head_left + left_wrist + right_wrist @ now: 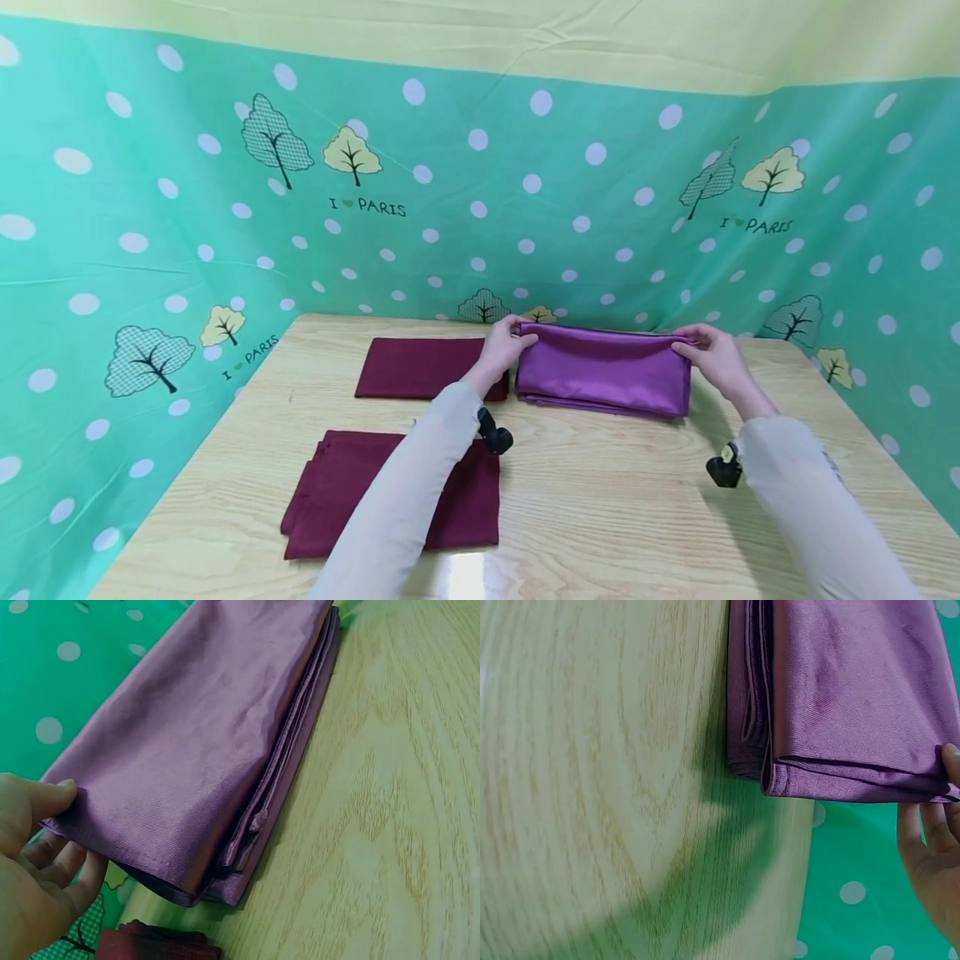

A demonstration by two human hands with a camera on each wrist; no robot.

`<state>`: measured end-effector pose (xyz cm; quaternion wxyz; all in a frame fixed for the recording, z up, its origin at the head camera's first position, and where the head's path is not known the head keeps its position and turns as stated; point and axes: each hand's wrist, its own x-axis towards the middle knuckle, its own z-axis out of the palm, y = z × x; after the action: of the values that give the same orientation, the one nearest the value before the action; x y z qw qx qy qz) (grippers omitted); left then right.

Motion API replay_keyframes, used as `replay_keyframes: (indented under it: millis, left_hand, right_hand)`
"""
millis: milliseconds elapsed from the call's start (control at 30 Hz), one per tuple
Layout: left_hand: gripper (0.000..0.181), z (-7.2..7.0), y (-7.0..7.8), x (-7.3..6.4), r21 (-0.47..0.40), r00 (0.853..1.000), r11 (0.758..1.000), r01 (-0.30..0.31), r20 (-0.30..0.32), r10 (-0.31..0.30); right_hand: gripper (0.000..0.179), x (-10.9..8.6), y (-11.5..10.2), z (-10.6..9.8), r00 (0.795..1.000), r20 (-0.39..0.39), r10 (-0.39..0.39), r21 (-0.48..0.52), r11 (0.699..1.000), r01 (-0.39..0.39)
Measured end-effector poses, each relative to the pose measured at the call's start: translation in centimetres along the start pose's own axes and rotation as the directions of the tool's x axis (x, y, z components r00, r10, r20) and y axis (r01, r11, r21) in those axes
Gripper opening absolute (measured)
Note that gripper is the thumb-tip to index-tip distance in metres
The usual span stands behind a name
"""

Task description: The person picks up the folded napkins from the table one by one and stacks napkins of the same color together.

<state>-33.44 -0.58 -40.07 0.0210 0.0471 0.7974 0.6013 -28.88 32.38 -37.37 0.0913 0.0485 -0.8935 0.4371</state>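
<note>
In the head view, a dotted green curtain [480, 179] is hanging behind a wooden table [600, 508]; a folded purple cloth [603, 371] is resting toward the back, right of two maroon cloths [420, 367]. Left wrist: the left hand [34, 885] is pinching one corner. Right wrist: the right hand [934, 859] is pinching another.

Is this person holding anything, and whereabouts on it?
Yes, the folded purple cloth: the left hand pinches its far left corner, and the right hand its far right corner.

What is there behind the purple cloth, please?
Behind the purple cloth, the green dotted curtain shows above its top edge. Anything lower behind it is covered.
</note>
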Motion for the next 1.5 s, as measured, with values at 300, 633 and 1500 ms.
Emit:
replay_keyframes:
  millis: [300,633,1500]
  left_hand:
    - [0.030,0.0,-0.7,0.3,-0.012,1.000,1.000,0.019,-0.001,-0.019]
    - [0.036,0.2,-0.5,0.7,0.012,0.999,0.999,0.040,0.001,-0.040]
    - [0.039,0.6,-1.9,1.2,0.006,0.995,0.996,0.094,0.021,-0.095]
  right_hand:
    - [0.029,0.5,0.3,0.3,1.000,0.030,0.006,-0.053,0.999,-0.005]
    - [0.030,0.9,0.1,0.3,0.999,0.033,0.015,-0.071,0.997,-0.012]
    - [0.036,1.1,1.5,1.4,0.992,0.061,0.107,0.053,0.993,-0.110]
